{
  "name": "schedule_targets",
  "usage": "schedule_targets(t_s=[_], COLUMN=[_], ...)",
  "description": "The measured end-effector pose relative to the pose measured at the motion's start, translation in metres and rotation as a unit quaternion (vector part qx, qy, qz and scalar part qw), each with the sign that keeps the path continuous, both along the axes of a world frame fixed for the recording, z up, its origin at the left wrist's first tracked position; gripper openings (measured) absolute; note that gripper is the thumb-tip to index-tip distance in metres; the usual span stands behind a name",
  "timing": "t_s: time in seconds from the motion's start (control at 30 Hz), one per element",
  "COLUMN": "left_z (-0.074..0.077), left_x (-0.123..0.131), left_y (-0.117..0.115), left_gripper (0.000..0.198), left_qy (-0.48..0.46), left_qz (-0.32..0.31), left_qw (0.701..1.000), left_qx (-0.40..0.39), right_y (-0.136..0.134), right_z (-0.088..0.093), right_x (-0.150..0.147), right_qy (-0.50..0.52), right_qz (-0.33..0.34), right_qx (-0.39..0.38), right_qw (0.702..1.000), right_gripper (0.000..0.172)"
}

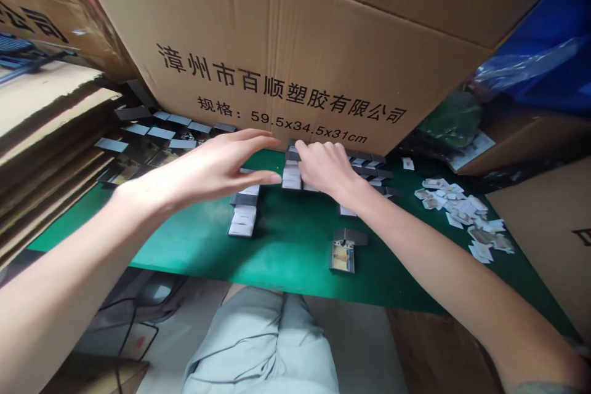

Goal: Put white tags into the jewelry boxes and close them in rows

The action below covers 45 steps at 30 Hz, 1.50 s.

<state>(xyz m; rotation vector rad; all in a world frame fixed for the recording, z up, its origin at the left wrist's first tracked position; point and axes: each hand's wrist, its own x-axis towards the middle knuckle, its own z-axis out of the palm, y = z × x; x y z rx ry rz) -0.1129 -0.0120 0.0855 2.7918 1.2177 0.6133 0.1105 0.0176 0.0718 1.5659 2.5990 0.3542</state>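
Observation:
My left hand (pixel 231 163) hovers over the table with its fingers stretched and thumb apart, holding nothing. Beneath and beside it stand small dark flip-lid boxes with white inserts (pixel 242 220). My right hand (pixel 327 165) is curled over a row of similar boxes (pixel 292 175) against the carton. Its fingertips are bent down out of sight, so what they grip is hidden. Nearer the front edge lies a single open dark box (pixel 343 255) with a yellowish inside and its lid raised.
A large cardboard carton (pixel 277 31) walls off the back of the green table (pixel 286 258). Several open dark boxes (pixel 159 134) stand at the left, beside stacked cardboard sheets (pixel 60 123). Loose small white pieces (pixel 464 209) are piled at the right.

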Motion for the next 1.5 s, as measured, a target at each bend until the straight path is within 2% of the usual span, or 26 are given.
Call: schedule_targets(t_s=[0.07,0.13,0.17,0.23,0.3,0.4,0.5,0.6,0.8,1.03,1.27,1.5], left_z=[-0.008,-0.027,-0.041,-0.071,-0.097,-0.117,-0.119,-0.118,-0.13,-0.123,-0.124,-0.126], left_x=[-0.014,-0.023,-0.026,-0.029,-0.028,-0.023,-0.02,-0.021,-0.022,-0.015,-0.005,0.013], left_y=[-0.03,-0.063,-0.077,-0.099,-0.108,-0.108,-0.102,-0.099,-0.094,-0.077,-0.045,0.001], left_gripper=[0.028,0.018,0.017,0.009,0.025,0.034,0.038,0.049,0.068,0.079,0.082,0.078], left_qy=[-0.049,-0.073,-0.067,-0.045,-0.041,-0.05,-0.076,-0.108,-0.162,-0.18,-0.194,-0.195], left_qz=[0.048,0.075,0.065,0.061,0.081,0.116,0.168,0.209,0.226,0.261,0.246,0.217], left_qw=[0.993,0.98,0.981,0.99,0.993,0.991,0.983,0.971,0.955,0.93,0.929,0.946], left_qx=[0.099,0.169,0.169,0.115,0.081,0.048,-0.014,-0.043,-0.104,-0.185,-0.197,-0.139], right_y=[0.001,0.002,0.002,0.003,0.004,0.006,0.008,0.009,0.008,0.011,0.013,0.011], right_z=[-0.003,-0.007,-0.008,-0.011,-0.014,-0.019,-0.024,-0.026,-0.026,-0.03,-0.031,-0.024], right_x=[0.005,0.008,0.01,0.01,0.009,0.005,0.001,0.001,0.005,0.005,0.004,0.0], right_qy=[-0.005,-0.003,-0.001,0.006,0.011,0.01,0.001,-0.007,-0.006,-0.002,0.001,0.006], right_qz=[0.001,0.002,0.004,0.009,0.018,0.036,0.039,0.032,0.038,0.042,0.037,0.039], right_qx=[-0.009,-0.012,-0.011,-0.005,0.001,0.006,0.002,-0.003,0.008,0.009,0.016,0.013], right_qw=[1.0,1.0,1.0,1.0,1.0,0.999,0.999,0.999,0.999,0.999,0.999,0.999], right_gripper=[0.039,0.039,0.038,0.037,0.035,0.032,0.03,0.028,0.026,0.024,0.024,0.028])
